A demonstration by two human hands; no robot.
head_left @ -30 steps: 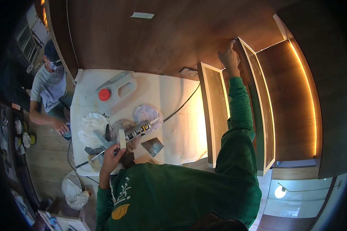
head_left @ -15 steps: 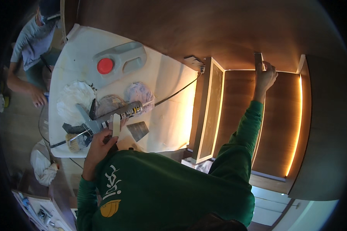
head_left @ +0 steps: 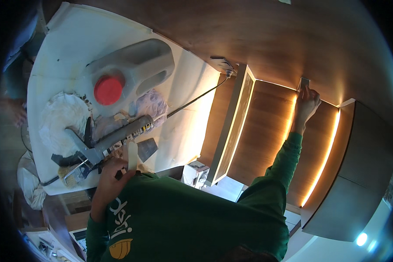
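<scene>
My left hand [head_left: 110, 179] is closed around a pale, flat, round-ended strip [head_left: 132, 155], low over the white work surface [head_left: 179, 135]. Just beyond it lies a grey caulking gun [head_left: 89, 153] with a cartridge [head_left: 137, 127], its nozzle pointing right. A dark square plate [head_left: 147, 149] lies to the right of the strip. My right arm reaches far right, where my right hand [head_left: 309, 105] has its fingers closed on a small flat grey-brown end [head_left: 305, 82] against the brown panel. Whether that end is loose or part of the cabinet I cannot tell.
A grey jug [head_left: 139, 65] with a red cap, crumpled white cloth [head_left: 63, 122], a lilac bag [head_left: 149, 105] and a brush [head_left: 67, 178] crowd the surface. An open framed cabinet door [head_left: 231, 126] stands before lit compartments. A person's hand [head_left: 15, 112] shows dimly far left.
My view has shifted nearer the surface, so the jug looks larger. My right hand stays closed at the brown panel, appearing slightly lower and farther right. My left hand keeps the pale strip.
</scene>
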